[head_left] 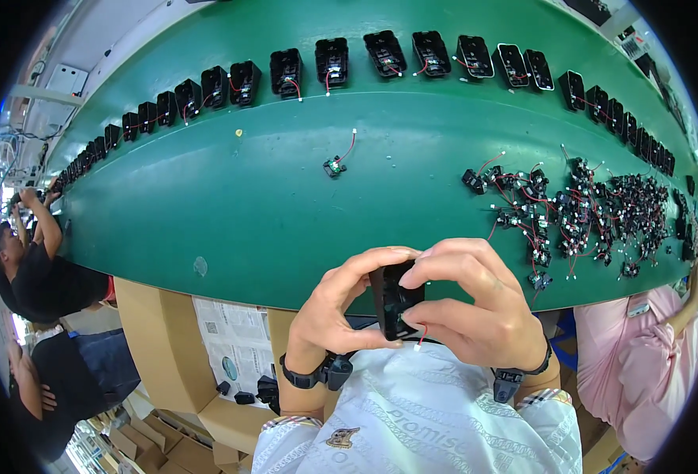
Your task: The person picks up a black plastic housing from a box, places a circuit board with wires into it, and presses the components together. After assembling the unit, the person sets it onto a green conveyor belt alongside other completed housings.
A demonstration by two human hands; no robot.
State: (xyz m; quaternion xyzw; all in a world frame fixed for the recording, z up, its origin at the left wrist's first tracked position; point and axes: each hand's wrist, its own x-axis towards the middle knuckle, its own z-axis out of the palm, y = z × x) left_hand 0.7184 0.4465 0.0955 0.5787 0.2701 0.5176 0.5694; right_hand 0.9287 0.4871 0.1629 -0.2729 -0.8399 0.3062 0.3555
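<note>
Close to my body, over the table's front edge, I hold a black plastic housing (392, 294). My left hand (335, 302) wraps round its left side, thumb below and fingers above. The fingers of my right hand (479, 304) reach into the open face and press there; whatever part lies under them is mostly hidden. A short red wire with a white connector (418, 346) hangs from the housing's lower end. Farther out on the table lies a single small black part (334, 167) with a green board and a red lead.
A long row of black housings (332, 63) curves along the green table (286, 197). Several small wired parts (578, 209) are heaped at the right. A cardboard box (155, 332) stands below the edge; a person in pink (641, 355) sits right, others are at left.
</note>
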